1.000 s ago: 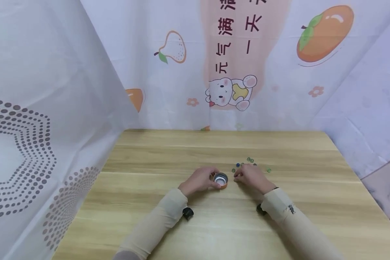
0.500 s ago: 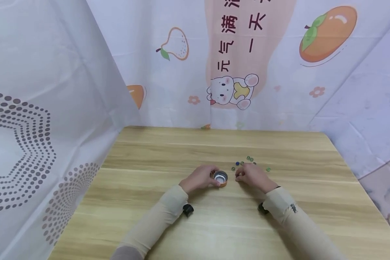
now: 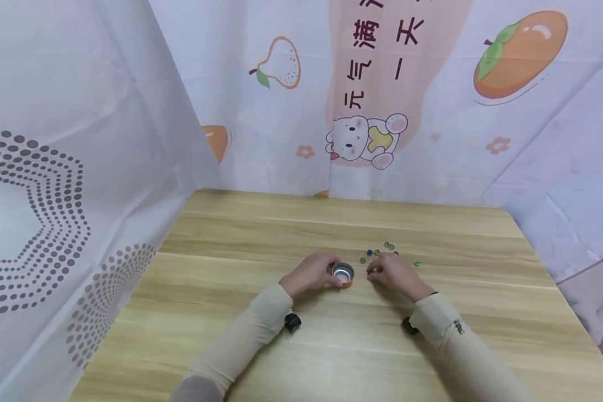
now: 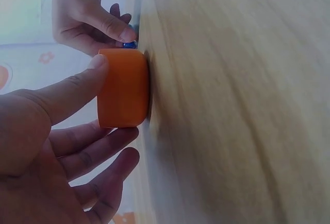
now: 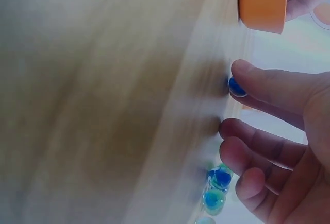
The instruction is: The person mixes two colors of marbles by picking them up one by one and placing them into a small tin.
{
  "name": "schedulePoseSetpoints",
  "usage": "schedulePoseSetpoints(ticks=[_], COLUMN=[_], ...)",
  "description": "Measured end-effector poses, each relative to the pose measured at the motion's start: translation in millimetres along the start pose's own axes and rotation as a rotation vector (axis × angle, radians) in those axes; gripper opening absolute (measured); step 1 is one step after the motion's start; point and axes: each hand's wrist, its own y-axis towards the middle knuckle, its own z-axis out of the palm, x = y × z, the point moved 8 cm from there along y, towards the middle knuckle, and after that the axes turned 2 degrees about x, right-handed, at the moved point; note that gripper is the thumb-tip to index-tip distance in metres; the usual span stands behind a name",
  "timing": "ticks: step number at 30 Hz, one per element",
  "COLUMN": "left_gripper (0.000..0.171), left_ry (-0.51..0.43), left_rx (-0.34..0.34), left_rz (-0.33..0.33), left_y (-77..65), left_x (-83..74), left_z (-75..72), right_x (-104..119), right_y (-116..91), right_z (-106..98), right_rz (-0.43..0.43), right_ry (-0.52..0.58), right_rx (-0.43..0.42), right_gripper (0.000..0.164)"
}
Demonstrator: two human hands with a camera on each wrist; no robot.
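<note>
My left hand (image 3: 309,273) grips a small round orange tin (image 4: 124,87) that stands upright on the wooden table. Its thumb lies along the near side of the wall and the fingers are around the other side; the silvery inside looks bare in the head view. Just right of the tin, my right hand (image 3: 398,277) pinches a blue marble (image 5: 236,87) between thumb and forefinger, low at the tabletop. Its other fingers are loosely bent. Beyond that hand lie several loose marbles, among them a blue marble (image 3: 369,252) and a green marble (image 3: 417,263).
The wooden table (image 3: 261,223) runs back to a printed white curtain (image 3: 276,123). Another patterned curtain (image 3: 130,139) borders the left side. A pair of green marbles (image 3: 389,245) sits farthest back in the scattered group.
The head view has shifted slightly. My left hand keeps its grip on the tin, and my right fingertips stay low by the table, a touch farther from the tin than a second ago.
</note>
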Motion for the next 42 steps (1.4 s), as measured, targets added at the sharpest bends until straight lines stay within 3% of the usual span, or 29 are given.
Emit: schedulePoseSetpoints(ticks=[12,18,28,36,42], left_gripper=[0.046,0.05,0.044,0.064,0.061], left_ry=[-0.029,-0.011,0.035,0.02,0.01], left_rx=[0.012,0.033,0.041,0.071,0.058], left_rz=[0.018,0.024,0.108,0.081,0.096], left_y=[-1.2,-0.8,4.1,0.9,-1.0], left_x=[-0.2,-2.3,-11.0,-7.4,-8.5], left_z=[3.4,3.5,-4.9,-4.6,-1.9], right_x=[2,4,16,25,25], right_y=[-4,-3,-3,-5,-5], right_z=[-2,-6,-22,-21,-15], right_rz=[0.003,0.011,-0.045,-0.052,-0.059], right_ry=[0.04,0.058,0.088,0.111,0.151], right_rx=[-0.039,-0.06,-0.137,-0.116,-0.11], right_gripper=[0.012,0.013,0.016,0.02,0.018])
